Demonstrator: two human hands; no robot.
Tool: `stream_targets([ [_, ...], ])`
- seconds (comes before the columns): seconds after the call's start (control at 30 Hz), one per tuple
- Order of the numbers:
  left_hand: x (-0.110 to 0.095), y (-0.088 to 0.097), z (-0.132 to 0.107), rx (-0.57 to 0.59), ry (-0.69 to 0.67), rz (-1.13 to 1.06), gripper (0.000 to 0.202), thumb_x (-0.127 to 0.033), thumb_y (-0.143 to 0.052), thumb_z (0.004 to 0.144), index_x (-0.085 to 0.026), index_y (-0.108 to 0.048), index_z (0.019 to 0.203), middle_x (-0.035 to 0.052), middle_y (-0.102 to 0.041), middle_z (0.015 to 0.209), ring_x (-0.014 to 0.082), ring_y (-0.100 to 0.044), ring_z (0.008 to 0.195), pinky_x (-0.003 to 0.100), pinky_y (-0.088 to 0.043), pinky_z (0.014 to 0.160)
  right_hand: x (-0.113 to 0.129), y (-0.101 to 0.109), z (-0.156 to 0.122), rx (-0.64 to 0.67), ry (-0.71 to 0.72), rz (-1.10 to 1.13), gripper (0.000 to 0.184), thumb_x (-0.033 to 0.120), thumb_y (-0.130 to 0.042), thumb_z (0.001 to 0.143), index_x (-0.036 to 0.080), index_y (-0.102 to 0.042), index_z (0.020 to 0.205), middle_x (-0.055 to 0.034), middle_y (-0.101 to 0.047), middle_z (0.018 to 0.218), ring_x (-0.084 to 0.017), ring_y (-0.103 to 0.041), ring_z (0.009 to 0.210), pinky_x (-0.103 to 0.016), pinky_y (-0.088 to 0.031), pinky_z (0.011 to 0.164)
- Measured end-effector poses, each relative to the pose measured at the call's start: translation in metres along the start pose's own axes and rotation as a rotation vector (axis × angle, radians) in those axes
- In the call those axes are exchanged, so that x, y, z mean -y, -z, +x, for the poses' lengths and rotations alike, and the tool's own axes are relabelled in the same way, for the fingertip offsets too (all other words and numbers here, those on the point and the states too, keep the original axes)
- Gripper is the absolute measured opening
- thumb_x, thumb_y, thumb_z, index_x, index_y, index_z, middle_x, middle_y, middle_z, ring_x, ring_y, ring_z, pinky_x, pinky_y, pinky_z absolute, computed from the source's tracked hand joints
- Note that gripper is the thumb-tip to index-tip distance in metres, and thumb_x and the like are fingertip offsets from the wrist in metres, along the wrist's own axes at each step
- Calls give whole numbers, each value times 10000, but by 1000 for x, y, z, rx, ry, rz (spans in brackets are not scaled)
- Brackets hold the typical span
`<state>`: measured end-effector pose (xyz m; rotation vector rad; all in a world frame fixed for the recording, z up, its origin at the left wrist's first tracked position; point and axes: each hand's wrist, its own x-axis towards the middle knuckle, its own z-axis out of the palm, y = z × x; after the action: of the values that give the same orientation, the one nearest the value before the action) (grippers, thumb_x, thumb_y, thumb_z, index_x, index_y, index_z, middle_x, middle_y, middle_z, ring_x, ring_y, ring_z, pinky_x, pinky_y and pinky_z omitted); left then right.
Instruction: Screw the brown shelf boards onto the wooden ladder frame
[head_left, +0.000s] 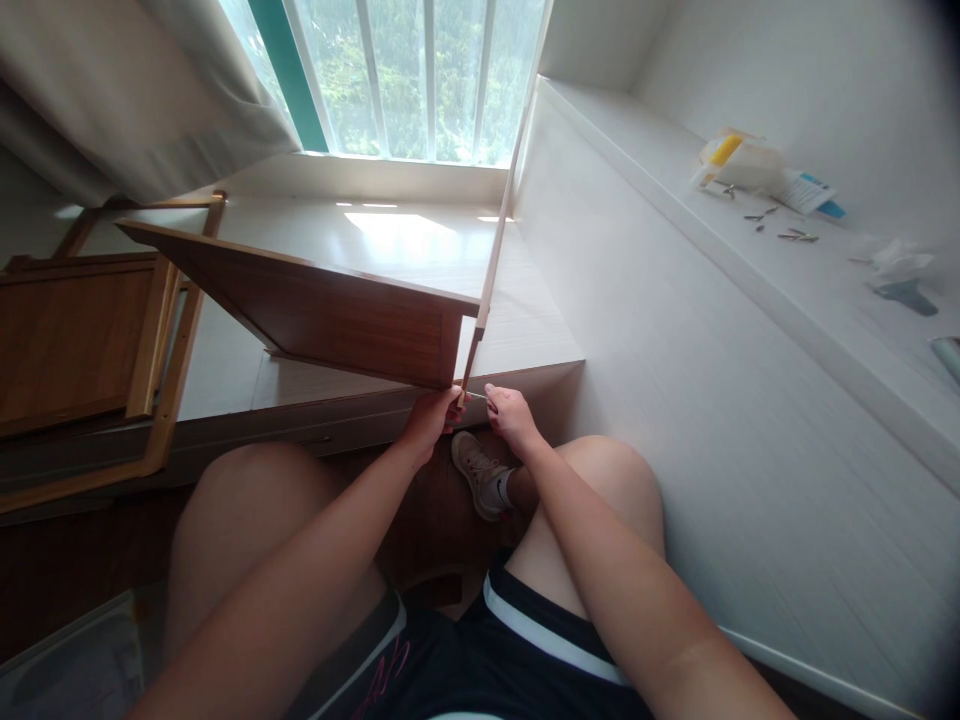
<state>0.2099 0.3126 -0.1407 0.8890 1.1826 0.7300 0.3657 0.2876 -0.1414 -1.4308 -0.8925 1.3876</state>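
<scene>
A dark wooden panel [337, 315] lies tilted across the white ledge, its right corner reaching the ledge's front edge. At that corner a long slim wooden bar [491, 270] rises toward the window. My left hand [433, 422] is closed around the bar's lower end, just below the panel's corner. From the right, my right hand [511, 412] pinches a thin metal rod [475, 396] that looks like a hex key. The rod's far end points into the bar beside my left fingers; its tip is too small to make out.
On the left stands a wooden frame [184, 350] with its own panel. The white ledge [517, 340] runs under the window. A white partition [720, 370] rises at right; its shelf top holds loose metal hardware [798, 236], a plastic packet [742, 160] and a grey object [906, 295].
</scene>
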Motion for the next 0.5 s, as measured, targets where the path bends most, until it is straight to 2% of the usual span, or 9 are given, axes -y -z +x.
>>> stream_targets([
  [0.2, 0, 0, 0, -5, -3, -4, 404, -550, -615, 753, -179, -742, 850, 52, -657, 784, 115, -536, 602, 212, -358, 519, -9, 3, 4, -80, 177, -210, 484, 602, -503, 884, 221, -397, 606, 42, -384, 492, -102, -317, 448, -246, -261, 450],
  [0.5, 1, 3, 1, 0, -5, -11, 438, -561, -615, 763, -179, -751, 927, 58, -644, 798, 114, -529, 612, 206, -366, 515, -4, 6, -6, -103, 375, -472, 446, 519, -449, 953, 207, -468, 635, 23, -484, 573, -125, -426, 562, -242, -334, 585],
])
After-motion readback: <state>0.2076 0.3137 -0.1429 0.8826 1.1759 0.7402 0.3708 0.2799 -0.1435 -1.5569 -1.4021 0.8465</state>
